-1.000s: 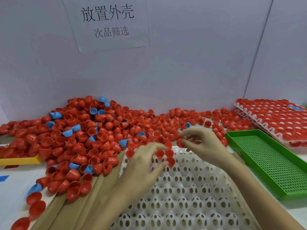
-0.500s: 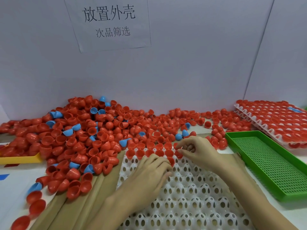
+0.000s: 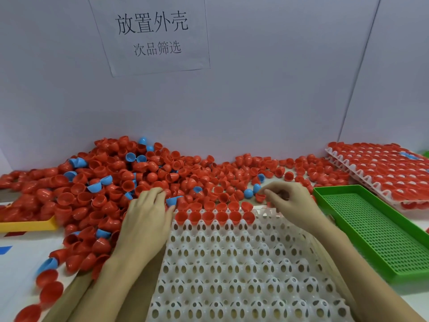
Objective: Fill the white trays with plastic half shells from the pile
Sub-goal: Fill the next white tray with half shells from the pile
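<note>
A big pile of red half shells, with a few blue ones mixed in, lies along the back wall. In front of me sits a white perforated tray; its two far rows hold red shells, open side up, and its other cups are bare. My left hand lies on the pile just left of the tray's far corner, fingers stretched over loose shells. My right hand hovers past the tray's far right corner, fingers curled, pinching a red half shell beside two blue shells.
A green perforated tray lies right of the white tray. Behind it is a stack of white trays filled with red shells. A yellow tray edge shows at the left. Brown cardboard lies under my left forearm.
My left hand left the tray's far edge and slid left onto the pile. My right hand moved right, off the filled row, to the shells beyond the tray corner.
</note>
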### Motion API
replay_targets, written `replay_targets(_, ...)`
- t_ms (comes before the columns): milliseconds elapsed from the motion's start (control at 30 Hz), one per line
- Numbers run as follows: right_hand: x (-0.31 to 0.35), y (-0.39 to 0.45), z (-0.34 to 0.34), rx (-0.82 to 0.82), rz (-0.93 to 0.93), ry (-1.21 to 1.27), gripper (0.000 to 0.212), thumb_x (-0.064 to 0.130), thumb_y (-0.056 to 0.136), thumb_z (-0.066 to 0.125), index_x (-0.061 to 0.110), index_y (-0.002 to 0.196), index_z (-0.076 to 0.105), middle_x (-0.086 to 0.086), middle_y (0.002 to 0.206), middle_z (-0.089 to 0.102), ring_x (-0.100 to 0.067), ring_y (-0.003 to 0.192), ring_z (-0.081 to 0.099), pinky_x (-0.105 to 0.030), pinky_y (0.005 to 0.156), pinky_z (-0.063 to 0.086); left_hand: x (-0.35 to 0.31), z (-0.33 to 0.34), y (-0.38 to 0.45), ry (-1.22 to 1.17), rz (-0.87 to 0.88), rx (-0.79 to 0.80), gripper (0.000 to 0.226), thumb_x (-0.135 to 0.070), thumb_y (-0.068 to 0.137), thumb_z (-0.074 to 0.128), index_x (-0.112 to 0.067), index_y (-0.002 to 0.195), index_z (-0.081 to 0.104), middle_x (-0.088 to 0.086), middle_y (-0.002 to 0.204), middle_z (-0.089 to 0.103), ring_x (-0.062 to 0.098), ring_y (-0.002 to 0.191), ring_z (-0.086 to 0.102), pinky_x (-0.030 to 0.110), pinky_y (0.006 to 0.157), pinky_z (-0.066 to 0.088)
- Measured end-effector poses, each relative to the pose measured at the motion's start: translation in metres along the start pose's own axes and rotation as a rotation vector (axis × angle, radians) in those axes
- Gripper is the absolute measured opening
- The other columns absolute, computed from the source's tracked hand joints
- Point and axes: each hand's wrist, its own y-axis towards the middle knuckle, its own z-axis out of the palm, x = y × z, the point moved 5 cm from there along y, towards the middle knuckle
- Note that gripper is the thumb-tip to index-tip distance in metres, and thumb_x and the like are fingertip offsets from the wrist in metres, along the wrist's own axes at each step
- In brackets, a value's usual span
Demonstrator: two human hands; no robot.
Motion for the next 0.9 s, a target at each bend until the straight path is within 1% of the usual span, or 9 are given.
replay_targets(133, -0.011, 0.001, -0.008, -0.064, 0.038, -0.008, 0.021, 0.007, 0.103, 0.062, 0.020, 0.108, 0.079, 0.010, 0.092, 0.075, -0.001, 0.081, 0.070, -0.014, 0.070, 0.054, 0.025, 0.013, 0.002, 0.039, -0.083, 0.079, 0.040, -0.027, 0.107, 0.051, -0.007, 0.140, 0.062, 0.009, 0.154, 0.051, 0.026, 0.141, 0.048, 0.043, 0.114, 0.037)
replay_targets(233, -0.011, 0.000, -0.007, -0.105, 0.040, -0.038, 0.021, 0.008, 0.104, 0.062, 0.018, 0.116, 0.075, 0.009, 0.103, 0.074, -0.004, 0.091, 0.069, -0.022, 0.081, 0.057, 0.022, 0.006, 0.002, 0.000, -0.022, -0.037, 0.021, -0.013, 0.100, 0.063, -0.005, 0.112, 0.077, 0.009, 0.130, 0.069, 0.031, 0.115, 0.065, 0.048, 0.097, 0.049)
replay_targets(300, -0.006, 0.003, -0.004, -0.109, 0.016, -0.088, 0.022, 0.010, 0.104, 0.061, 0.019, 0.121, 0.072, 0.007, 0.113, 0.071, -0.003, 0.098, 0.066, -0.019, 0.084, 0.054, 0.015, -0.002, 0.002, 0.002, 0.016, -0.132, 0.013, -0.008, 0.095, 0.068, -0.006, 0.100, 0.080, 0.006, 0.115, 0.074, 0.031, 0.098, 0.068, 0.048, 0.085, 0.053)
replay_targets(400, 0.001, 0.027, 0.009, 0.006, 0.009, -0.225, 0.028, 0.011, 0.105, 0.059, 0.018, 0.132, 0.065, 0.000, 0.126, 0.065, -0.009, 0.106, 0.064, -0.016, 0.086, 0.050, 0.009, -0.008, 0.002, -0.003, 0.039, -0.179, 0.011, -0.010, 0.095, 0.068, -0.008, 0.095, 0.079, 0.004, 0.102, 0.073, 0.027, 0.088, 0.064, 0.044, 0.081, 0.052)
replay_targets(467, -0.001, 0.051, 0.021, 0.127, 0.027, -0.384, 0.037, 0.010, 0.105, 0.057, 0.017, 0.141, 0.058, -0.007, 0.139, 0.060, -0.020, 0.119, 0.062, -0.028, 0.099, 0.052, 0.004, -0.007, 0.001, -0.010, 0.068, -0.179, 0.014, -0.016, 0.097, 0.065, -0.010, 0.097, 0.078, 0.003, 0.101, 0.070, 0.025, 0.092, 0.061, 0.042, 0.083, 0.051)
replay_targets(667, -0.026, 0.118, 0.044, 0.297, 0.139, -0.659, 0.083, -0.014, 0.095, 0.056, 0.026, 0.164, 0.033, -0.011, 0.170, 0.026, -0.033, 0.145, 0.045, -0.035, 0.104, 0.052, -0.009, 0.001, -0.003, -0.017, 0.166, -0.155, 0.024, -0.025, 0.104, 0.053, -0.017, 0.103, 0.075, 0.000, 0.109, 0.063, 0.019, 0.105, 0.055, 0.036, 0.095, 0.046)
replay_targets(767, -0.045, 0.128, 0.051, 0.280, 0.148, -0.701, 0.074, -0.017, 0.091, 0.056, 0.021, 0.154, 0.050, -0.012, 0.165, 0.037, -0.033, 0.140, 0.050, -0.037, 0.101, 0.053, -0.010, 0.003, -0.004, -0.004, 0.175, -0.148, 0.026, -0.026, 0.105, 0.049, -0.018, 0.103, 0.073, -0.001, 0.112, 0.061, 0.018, 0.107, 0.053, 0.035, 0.098, 0.045)
replay_targets(833, -0.048, 0.132, 0.050, 0.193, 0.124, -0.688, 0.058, -0.017, 0.089, 0.060, 0.018, 0.134, 0.067, -0.012, 0.144, 0.059, -0.028, 0.119, 0.062, -0.034, 0.087, 0.055, -0.008, 0.002, -0.004, -0.012, 0.176, -0.160, 0.025, -0.025, 0.104, 0.050, -0.017, 0.101, 0.073, -0.001, 0.110, 0.061, 0.018, 0.106, 0.053, 0.035, 0.096, 0.045)
replay_targets(900, -0.042, 0.131, 0.046, 0.133, 0.086, -0.620, 0.040, -0.011, 0.091, 0.066, 0.014, 0.121, 0.075, -0.011, 0.128, 0.071, -0.027, 0.110, 0.068, -0.036, 0.090, 0.058, -0.005, 0.000, -0.003, -0.025, 0.167, -0.179, 0.024, -0.024, 0.104, 0.052, -0.016, 0.100, 0.074, 0.000, 0.107, 0.061, 0.018, 0.103, 0.054, 0.035, 0.093, 0.046)
